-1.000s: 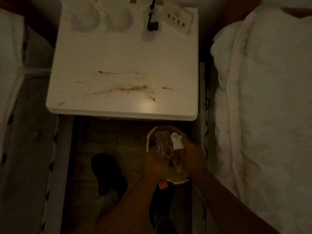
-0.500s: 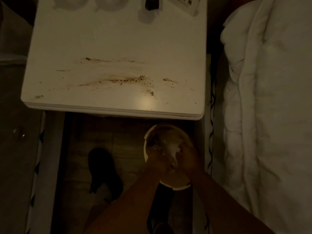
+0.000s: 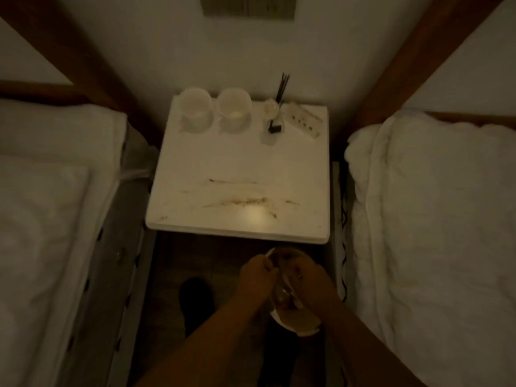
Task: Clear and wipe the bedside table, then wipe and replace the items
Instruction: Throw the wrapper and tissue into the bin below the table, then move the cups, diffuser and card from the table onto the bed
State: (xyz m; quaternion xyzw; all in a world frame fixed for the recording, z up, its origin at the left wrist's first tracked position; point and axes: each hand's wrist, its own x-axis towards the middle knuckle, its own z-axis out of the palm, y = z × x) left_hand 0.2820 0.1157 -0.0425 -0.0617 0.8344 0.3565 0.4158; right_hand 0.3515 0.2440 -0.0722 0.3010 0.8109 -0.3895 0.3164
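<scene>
The white bedside table (image 3: pixel 240 163) carries brown smears and crumbs (image 3: pixel 237 202) across its front half. At its back stand two translucent cups (image 3: pixel 195 113) (image 3: pixel 234 111), a reed diffuser (image 3: pixel 275 121) and a small white card stand (image 3: pixel 304 120). Below the table's front edge, both hands are over a white bowl (image 3: pixel 296 326) on the floor. My left hand (image 3: pixel 257 275) is curled on a clear plastic bottle (image 3: pixel 282 293). My right hand (image 3: pixel 305 277) is closed against the bottle with a white cloth (image 3: pixel 286 277), mostly hidden.
White-covered beds (image 3: pixel 42 219) (image 3: pixel 432 233) flank the table closely on both sides. A wall stands right behind the table. A dark shoe (image 3: pixel 195 297) rests on the wooden floor left of the bowl. A cable (image 3: pixel 344 219) runs down beside the right bed.
The view has pulled back and up, so the wall and both beds show. Both hands stay over the bowl; the bottle sits lower between them and the cloth is more hidden.
</scene>
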